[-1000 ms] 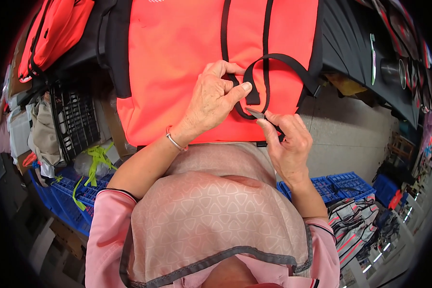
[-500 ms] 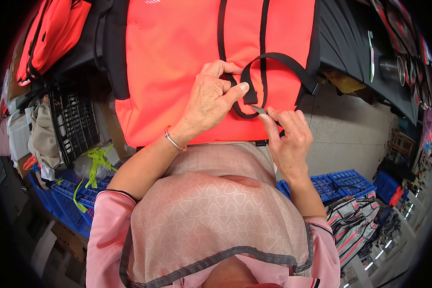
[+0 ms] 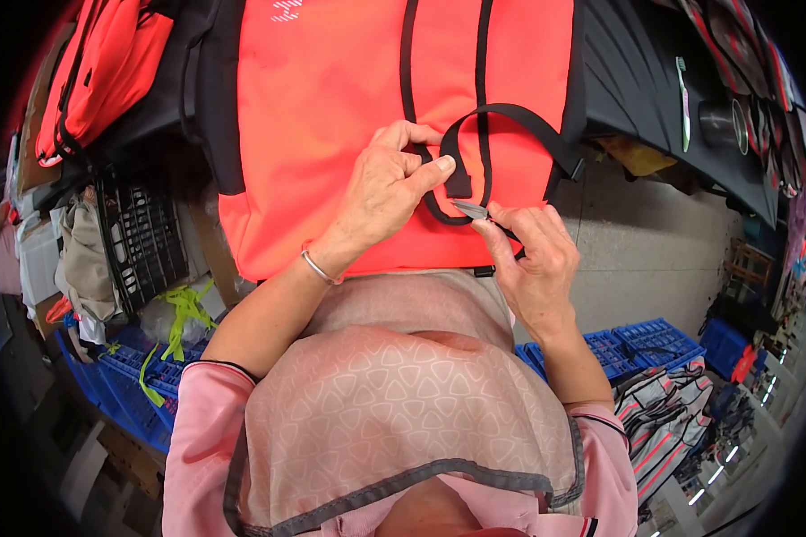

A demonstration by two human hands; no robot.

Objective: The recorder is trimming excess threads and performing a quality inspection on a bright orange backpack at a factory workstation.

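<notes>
A bright coral-orange backpack with black sides lies in front of me, its bottom edge toward my body. My left hand is closed on a black webbing strap, pinching it near its end between thumb and fingers. From there the strap loops up and over to the bag's right side. In my right hand are small metal thread snips, largely hidden by the fingers. Their pointed blades lie just below the strap's end, beside the black-edged shoulder strap.
Another orange bag lies at the far left. On the black table at right are a toothbrush and a metal cup. Blue crates stand below, with striped grey fabric beside them. A black crate stands at left.
The backpack has shifted slightly down and left, with the strap and left hand moving along. The snips have moved slightly left and down, and more of their blades shows.
</notes>
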